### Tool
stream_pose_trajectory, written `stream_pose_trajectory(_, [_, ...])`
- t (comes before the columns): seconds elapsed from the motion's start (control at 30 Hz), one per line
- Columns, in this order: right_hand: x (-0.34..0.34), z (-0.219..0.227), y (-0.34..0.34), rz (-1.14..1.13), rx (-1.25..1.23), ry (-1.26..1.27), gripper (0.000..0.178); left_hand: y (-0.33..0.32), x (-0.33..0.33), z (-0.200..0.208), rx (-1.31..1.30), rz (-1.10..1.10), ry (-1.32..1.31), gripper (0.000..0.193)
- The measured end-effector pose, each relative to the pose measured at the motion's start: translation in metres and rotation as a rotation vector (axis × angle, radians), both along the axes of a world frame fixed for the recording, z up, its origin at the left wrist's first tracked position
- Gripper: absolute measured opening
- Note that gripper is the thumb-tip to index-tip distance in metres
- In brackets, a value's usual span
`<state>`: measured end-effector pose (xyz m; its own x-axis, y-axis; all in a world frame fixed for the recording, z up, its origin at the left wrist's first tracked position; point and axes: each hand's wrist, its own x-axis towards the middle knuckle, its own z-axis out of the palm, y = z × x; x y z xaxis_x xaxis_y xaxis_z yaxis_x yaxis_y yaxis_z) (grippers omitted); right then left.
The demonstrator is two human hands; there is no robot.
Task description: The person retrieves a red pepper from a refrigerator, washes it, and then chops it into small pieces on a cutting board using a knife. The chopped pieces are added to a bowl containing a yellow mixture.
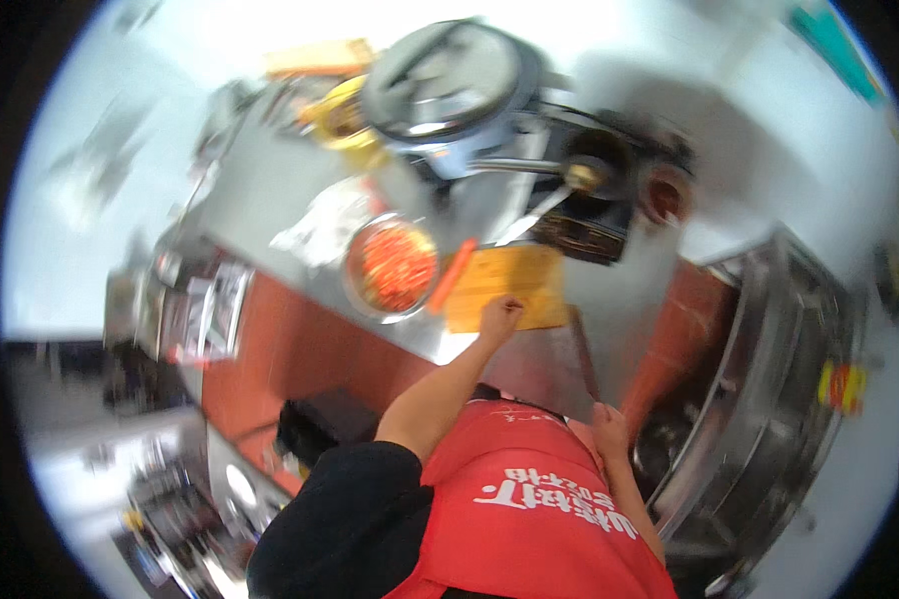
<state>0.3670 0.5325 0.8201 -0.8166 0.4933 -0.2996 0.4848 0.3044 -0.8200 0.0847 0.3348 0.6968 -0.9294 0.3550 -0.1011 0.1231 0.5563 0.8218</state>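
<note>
Over the near edge of a yellow-brown cutting board (519, 275), my left hand (502, 314) has its fingers curled together; anything in them is too blurred to see. Lower and to the right, my right hand (609, 431) is closed beside the red apron. A long, narrow, dark strip, apparently a knife (584, 354), runs from this hand up to the board's near right corner. An orange-red stick, like a carrot (453, 276), lies along the board's left side. Left of it stands a round metal bowl (358, 296) full of chopped orange-red pieces (400, 266).
A crumpled white bag (325, 225) lies behind the bowl on the metal table (260, 195). Farther back are a yellow container (355, 150) and a large lidded cooker (449, 85). A dark pan (599, 165) and a ladle (544, 215) sit right. Metal shelving (759, 389) stands at right.
</note>
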Motion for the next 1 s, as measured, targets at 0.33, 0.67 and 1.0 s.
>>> stream_pose_trajectory(0.33, [-0.036, -0.019, 0.014, 0.484, 0.173, -0.011, 0.049, -0.271, 0.197, 0.05, 1.497, 0.805, -0.836, 0.017])
stream_pose_trajectory(0.67, [-0.094, 0.016, -0.097, 0.076, -0.228, -0.15, 0.053, -0.588, 0.303, 0.051, 0.972, 1.735, -0.422, 0.031])
stream_pose_trajectory(1.0, [-0.061, 0.06, -0.192, -0.164, -0.173, -0.163, 0.053, -0.794, 0.323, 0.052, 0.968, 1.815, -0.5, 0.089])
